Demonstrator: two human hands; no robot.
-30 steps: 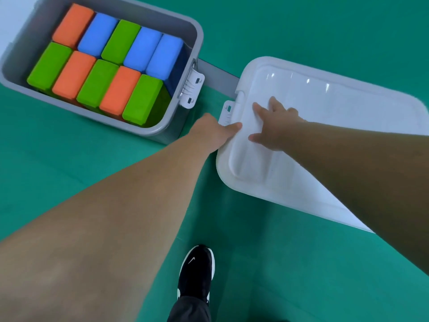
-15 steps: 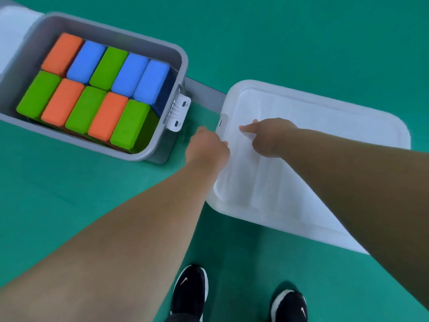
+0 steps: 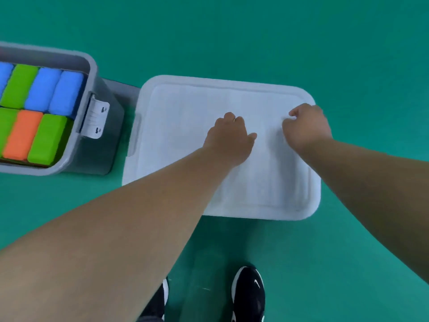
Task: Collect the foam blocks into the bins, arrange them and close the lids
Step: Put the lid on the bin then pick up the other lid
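A white lid point(image 3: 185, 126) lies flat over a bin on the green floor, right of centre. My left hand point(image 3: 228, 138) rests on the middle of the lid, fingers bent down onto it and thumb out to the right. My right hand point(image 3: 306, 126) touches the lid near its right edge, fingertips down on the surface. At the left stands an open grey bin point(image 3: 90, 66) packed with blue foam blocks point(image 3: 66, 92), green foam blocks point(image 3: 46, 138) and an orange foam block point(image 3: 22, 134) in neat rows.
A white latch point(image 3: 96, 120) hangs on the open bin's right wall, close to the lid's left latch point(image 3: 135, 135). My black shoes point(image 3: 249, 293) stand on the green floor point(image 3: 255, 38) just below the covered bin.
Both hands slid rightward across the lid, away from its left latch. The lid now lies level on its bin. My view shifted right, so the open bin sits at the left edge.
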